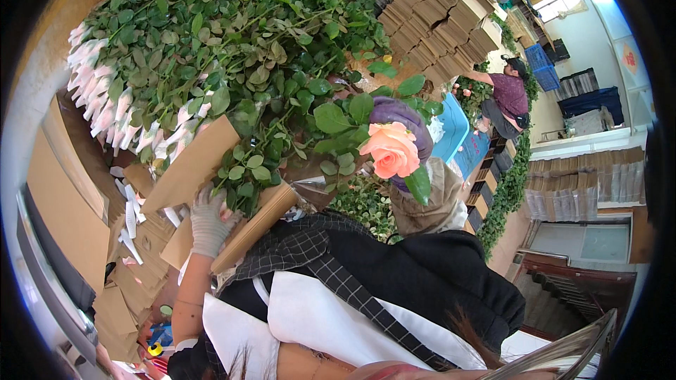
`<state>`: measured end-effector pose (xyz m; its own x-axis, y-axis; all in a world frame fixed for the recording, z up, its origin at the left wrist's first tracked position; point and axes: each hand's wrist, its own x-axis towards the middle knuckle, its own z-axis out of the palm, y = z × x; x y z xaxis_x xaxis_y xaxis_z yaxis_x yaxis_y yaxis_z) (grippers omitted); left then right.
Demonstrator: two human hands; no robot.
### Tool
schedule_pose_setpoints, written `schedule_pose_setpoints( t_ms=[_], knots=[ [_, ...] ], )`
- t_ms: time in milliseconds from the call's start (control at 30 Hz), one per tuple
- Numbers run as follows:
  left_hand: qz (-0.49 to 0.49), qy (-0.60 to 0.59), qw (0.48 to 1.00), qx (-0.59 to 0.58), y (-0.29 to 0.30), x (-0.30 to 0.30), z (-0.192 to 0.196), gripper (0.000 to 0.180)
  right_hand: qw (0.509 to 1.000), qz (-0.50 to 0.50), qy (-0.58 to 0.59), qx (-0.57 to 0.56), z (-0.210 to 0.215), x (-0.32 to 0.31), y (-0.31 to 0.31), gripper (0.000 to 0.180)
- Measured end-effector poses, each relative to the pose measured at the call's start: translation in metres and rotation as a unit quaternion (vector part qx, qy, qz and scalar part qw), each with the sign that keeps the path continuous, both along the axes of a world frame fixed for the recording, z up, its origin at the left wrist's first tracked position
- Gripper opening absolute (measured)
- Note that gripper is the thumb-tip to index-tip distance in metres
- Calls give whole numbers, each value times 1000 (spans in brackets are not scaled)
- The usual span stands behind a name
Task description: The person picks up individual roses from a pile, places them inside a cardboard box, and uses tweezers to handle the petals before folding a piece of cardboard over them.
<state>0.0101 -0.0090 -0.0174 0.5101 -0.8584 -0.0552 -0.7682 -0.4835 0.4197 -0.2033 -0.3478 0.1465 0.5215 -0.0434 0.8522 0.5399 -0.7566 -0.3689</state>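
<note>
One pink rose, two gloved hands

Counts one open peach-pink rose up close, plus two gloved hands: one pale-gloved left hand and one purple-gloved right hand. Includes at least two brown cardboard panels by the left one. Runs to well over a dozen white-sleeved flower heads, overlapping too much for an exact tally, and to at least three loose white sleeves. Adds two other people, one blue plastic crate and one light-blue tray. Defies counting for leafy stems.
</note>
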Motion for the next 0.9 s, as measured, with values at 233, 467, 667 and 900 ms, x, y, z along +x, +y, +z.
schedule_pose_setpoints(
  t_ms=[233,467,667,900],
  knots=[
    [23,67,997,4,2,4,-17,67,1000,-25,13,10,2,6,6,42],
    [-3,14,1000,13,-4,-4,5,65,986,-45,133,93,23,-5,14,34],
    [-12,14,1000,-7,7,-8,-6,61,929,-221,293,42,64,-53,20,34],
    [-52,-36,997,-50,2,-8,-1,60,932,-214,272,106,57,-99,42,19]
  ],
)
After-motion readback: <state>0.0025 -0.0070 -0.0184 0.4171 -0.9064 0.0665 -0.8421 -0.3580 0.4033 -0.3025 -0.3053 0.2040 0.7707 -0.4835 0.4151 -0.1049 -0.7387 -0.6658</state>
